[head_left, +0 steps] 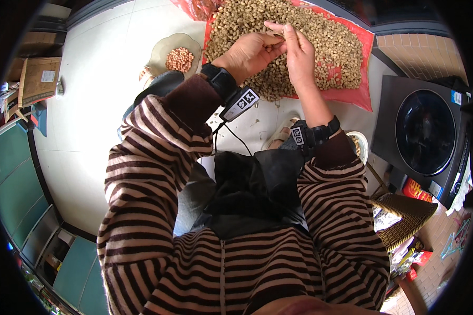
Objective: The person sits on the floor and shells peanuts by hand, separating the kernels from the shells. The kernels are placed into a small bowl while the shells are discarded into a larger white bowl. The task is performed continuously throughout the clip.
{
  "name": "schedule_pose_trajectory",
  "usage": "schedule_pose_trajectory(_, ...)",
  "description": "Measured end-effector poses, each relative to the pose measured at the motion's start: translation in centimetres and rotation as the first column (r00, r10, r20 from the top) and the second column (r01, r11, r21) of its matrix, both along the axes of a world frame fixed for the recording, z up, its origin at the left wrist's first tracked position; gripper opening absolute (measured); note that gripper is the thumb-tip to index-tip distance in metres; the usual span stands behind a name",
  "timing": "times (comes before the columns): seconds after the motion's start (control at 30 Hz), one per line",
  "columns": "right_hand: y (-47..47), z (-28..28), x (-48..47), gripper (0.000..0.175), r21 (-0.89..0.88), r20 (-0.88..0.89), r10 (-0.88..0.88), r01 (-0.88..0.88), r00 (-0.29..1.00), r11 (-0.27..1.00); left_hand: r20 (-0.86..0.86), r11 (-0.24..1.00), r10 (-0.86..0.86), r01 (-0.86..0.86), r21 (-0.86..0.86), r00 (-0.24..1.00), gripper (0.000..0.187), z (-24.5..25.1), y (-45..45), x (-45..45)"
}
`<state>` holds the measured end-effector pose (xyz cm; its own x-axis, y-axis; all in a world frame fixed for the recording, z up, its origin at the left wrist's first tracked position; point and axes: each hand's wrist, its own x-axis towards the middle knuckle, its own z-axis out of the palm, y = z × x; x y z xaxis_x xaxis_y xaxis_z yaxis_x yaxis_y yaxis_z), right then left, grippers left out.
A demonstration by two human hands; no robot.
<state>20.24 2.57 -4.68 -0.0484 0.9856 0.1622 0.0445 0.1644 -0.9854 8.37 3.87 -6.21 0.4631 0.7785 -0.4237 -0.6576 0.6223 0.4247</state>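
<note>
Unshelled peanuts point(335, 47) lie in a wide heap on a red plastic sheet point(365, 92) at the top of the view. Over the heap my left hand point(250, 53) and my right hand point(298, 51) meet at the fingertips. The left fingers are curled around something small and partly hidden, apparently a peanut in its shell; the right thumb and fingers press close beside it. To the left of the heap, a scalloped plate point(160, 51) on the floor bears reddish shelled peanut kernels point(179, 60).
A white bucket point(364, 146) with pale shells stands by my right forearm. Beyond it are a dark front-loading washing machine point(386, 114) and a woven chair point(406, 220). A cardboard box point(39, 80) and green cabinets point(13, 153) line the left side. Shell bits dot the floor below the heap.
</note>
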Motion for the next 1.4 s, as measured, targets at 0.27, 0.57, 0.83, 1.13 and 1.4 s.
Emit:
schedule_pose_trajectory(0.27, 0.1, -0.2, 0.0, 0.038, -0.028, -0.078, 0.005, -0.007, 0.997, 1.0, 0.078, 0.994, -0.016, 0.007, 0.109, 0.997, 0.008, -1.0, 0.0, 0.0)
schedule_pose_trajectory(0.57, 4.6, -4.2, 7.0, 0.031, -0.431, -0.562, -0.417, 0.178, 0.714, 0.885, -0.068, 0.998, 0.051, -0.053, -0.026, 0.996, 0.02, -1.1, 0.1, -1.2)
schedule_pose_trajectory(0.83, 5.4, -20.0, 9.0, 0.019, -0.747, 0.303, -0.201, 0.363, 0.931, 0.556, -0.144, 1.0, 0.007, -0.01, -0.02, 0.989, 0.023, 0.6, -0.6, -2.2)
schedule_pose_trajectory(1.13, 6.9, -29.5, 6.8, 0.034, -0.518, 0.702, -0.059, 0.565, 0.71, 0.642, -0.241, 0.998, -0.068, 0.062, -0.03, 0.968, 0.021, 1.4, -1.0, -2.5)
schedule_pose_trajectory(1.4, 7.0, -18.4, 9.0, 0.025, -0.648, 0.285, -0.022, 0.21, 0.958, 0.732, -0.344, 0.999, -0.042, 0.044, -0.001, 0.938, 0.022, 1.1, -0.6, -2.6)
